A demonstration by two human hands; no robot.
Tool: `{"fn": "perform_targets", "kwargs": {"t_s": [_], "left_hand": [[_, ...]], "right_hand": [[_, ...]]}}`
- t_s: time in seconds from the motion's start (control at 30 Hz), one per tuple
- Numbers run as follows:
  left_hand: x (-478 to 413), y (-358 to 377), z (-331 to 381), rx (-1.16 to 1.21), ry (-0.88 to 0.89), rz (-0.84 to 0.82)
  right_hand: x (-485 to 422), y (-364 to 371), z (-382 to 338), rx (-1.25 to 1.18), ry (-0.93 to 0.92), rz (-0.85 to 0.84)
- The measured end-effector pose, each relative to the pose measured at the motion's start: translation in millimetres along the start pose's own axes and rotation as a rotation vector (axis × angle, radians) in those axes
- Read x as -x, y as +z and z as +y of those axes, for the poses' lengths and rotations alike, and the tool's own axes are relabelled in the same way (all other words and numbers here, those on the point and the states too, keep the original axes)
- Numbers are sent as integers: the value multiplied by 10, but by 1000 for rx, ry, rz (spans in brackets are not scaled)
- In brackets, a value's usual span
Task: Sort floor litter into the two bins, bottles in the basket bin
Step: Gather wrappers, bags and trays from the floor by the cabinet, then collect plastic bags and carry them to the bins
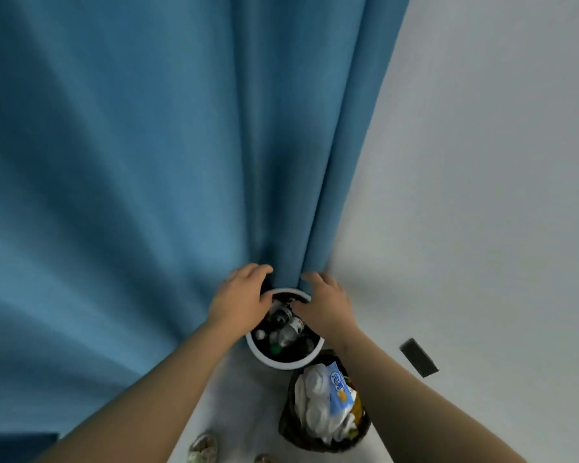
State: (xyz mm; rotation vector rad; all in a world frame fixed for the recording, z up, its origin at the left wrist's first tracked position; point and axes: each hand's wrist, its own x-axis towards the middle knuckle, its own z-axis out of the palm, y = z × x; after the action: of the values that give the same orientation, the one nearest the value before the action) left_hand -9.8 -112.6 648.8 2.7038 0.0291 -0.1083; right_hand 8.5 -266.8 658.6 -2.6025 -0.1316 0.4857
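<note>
The left hand [239, 295] and right hand [325, 302] are half-curled at the far rim of the white bin [281, 364] that holds the bottles [286, 320], grip unclear, so I would settle the bottles gently and keep the curtain [147, 162] out.

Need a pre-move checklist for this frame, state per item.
1. Left hand empty: cannot tell, fingers curl at the white bin rim.
2. Right hand empty: cannot tell, thumb over the bin mouth.
3. Bottles inside white bin: ok.
4. Woven bin upright, holding white paper and a blue wrapper: ok.
5. No litter on the floor: not ok, crumpled litter lies by the bottom edge.
</note>
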Motion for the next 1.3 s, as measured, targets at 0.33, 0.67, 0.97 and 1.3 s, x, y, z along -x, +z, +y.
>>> {"fn": "perform_targets", "kwargs": {"t_s": [0.33,0.67,0.97,1.3], "left_hand": [[1041,-340,-989,70,-392,120],[2772,-683,-2241,124,-785,232],[4302,-813,-2919,140,-1070,303],[5620,-802,-3248,206,-1386,426]], "right_hand": [[262,763,-1093,137,-287,-235],[1151,2108,-2646,289,-603,-452],[2202,3155,-3525,389,-860,-586],[3198,4016,-4134,484,-1098,-799]]}}
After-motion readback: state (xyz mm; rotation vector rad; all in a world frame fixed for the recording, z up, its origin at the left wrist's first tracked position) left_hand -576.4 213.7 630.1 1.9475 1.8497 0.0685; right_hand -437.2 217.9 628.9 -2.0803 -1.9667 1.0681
